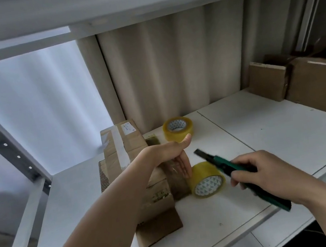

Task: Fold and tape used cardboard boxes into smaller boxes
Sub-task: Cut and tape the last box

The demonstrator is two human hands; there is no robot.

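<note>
**Tape run down the box, knife ready to cut**

Our cardboard box (135, 168) lies on the white shelf (272, 129), toward its left end, with a loose flap sticking out at the near end. Our left hand (172, 157) presses on the box's right edge, fingers straight and laid down its side, thumb out. Just below those fingers a tape roll (207, 179) stands on edge against the box, and a strip of tape appears to run from it up the side.

Our right hand (264, 176) is curled round a green utility knife (239, 177), its dark tip aimed at the roll but not touching it.

We judge this to be the cutting step: the strip is pinned and waits to be severed. The next move calls for bringing the blade to the tape between roll and box, well away from our left fingers.

A second tape roll (177, 128) sits behind, and more boxes (297, 78) stand at the far right.
</note>
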